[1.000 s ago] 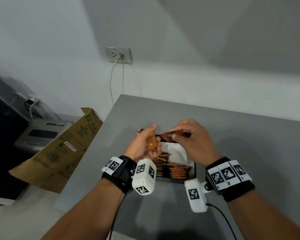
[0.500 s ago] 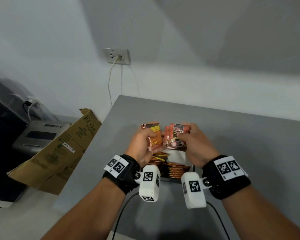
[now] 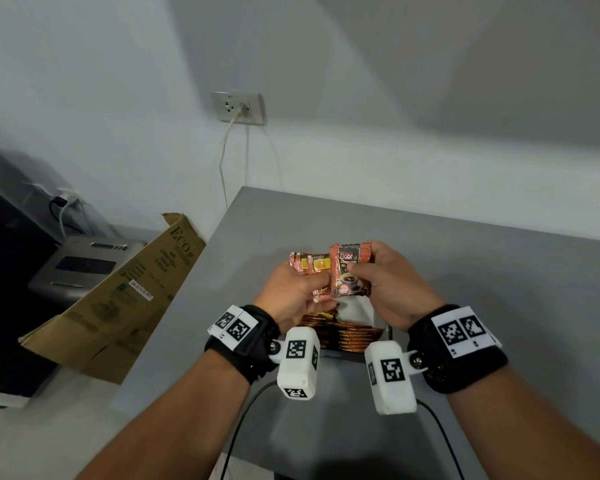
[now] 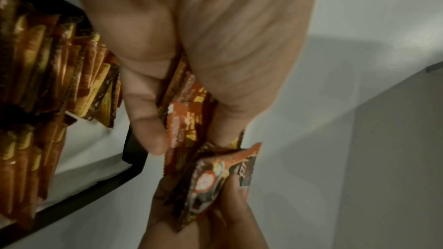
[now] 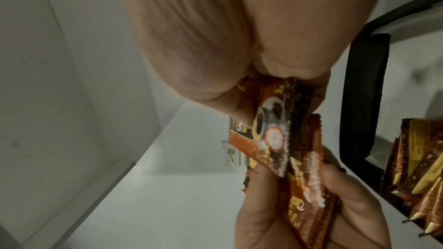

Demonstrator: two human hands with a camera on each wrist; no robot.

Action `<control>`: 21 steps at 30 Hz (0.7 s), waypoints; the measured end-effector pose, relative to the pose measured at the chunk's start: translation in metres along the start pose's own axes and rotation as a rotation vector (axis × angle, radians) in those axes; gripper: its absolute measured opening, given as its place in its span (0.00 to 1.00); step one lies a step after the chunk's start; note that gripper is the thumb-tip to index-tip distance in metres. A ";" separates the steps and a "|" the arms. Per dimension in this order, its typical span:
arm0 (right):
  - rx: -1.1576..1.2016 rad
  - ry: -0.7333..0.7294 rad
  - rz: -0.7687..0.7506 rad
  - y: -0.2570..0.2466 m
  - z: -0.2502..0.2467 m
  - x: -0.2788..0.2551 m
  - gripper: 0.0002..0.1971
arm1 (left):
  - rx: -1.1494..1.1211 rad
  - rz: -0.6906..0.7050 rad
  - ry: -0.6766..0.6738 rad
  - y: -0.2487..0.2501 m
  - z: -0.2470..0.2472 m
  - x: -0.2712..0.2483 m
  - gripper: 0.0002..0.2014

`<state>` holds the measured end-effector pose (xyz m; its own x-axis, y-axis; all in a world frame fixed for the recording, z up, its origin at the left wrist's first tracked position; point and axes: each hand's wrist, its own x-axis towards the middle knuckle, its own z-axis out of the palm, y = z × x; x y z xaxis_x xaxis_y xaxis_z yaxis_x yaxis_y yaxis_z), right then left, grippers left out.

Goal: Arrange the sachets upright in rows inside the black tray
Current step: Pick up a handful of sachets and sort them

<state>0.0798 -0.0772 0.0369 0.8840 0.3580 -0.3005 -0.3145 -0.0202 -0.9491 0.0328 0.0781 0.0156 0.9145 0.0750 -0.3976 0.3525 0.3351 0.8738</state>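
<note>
Both hands up, close together, each pinching a sachet.

L hand (image 3: 293,294): forearm in from lower left, wrist w/ black strap + white tagged block under it, palm turned inward, thumb (image 4: 148,116) on near face of its sachet (image 3: 309,268), other fingers curled behind. R hand (image 3: 392,287): forearm in from lower right, same strap + block, back of hand facing out right, thumb across front of second sachet (image 3: 350,271), fingers wrapped round its far edge. Knuckles of the two hands nearly meet; sachets overlap at inner edges. Both wrists level, held above the bench, elbows out of frame.
</note>
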 end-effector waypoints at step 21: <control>0.116 0.122 0.083 0.000 0.003 -0.007 0.09 | -0.213 0.018 0.009 0.007 0.006 -0.005 0.10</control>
<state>0.0730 -0.0768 0.0397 0.8865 0.2432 -0.3937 -0.4199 0.0649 -0.9052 0.0316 0.0745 0.0259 0.9182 0.0907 -0.3855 0.2851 0.5244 0.8023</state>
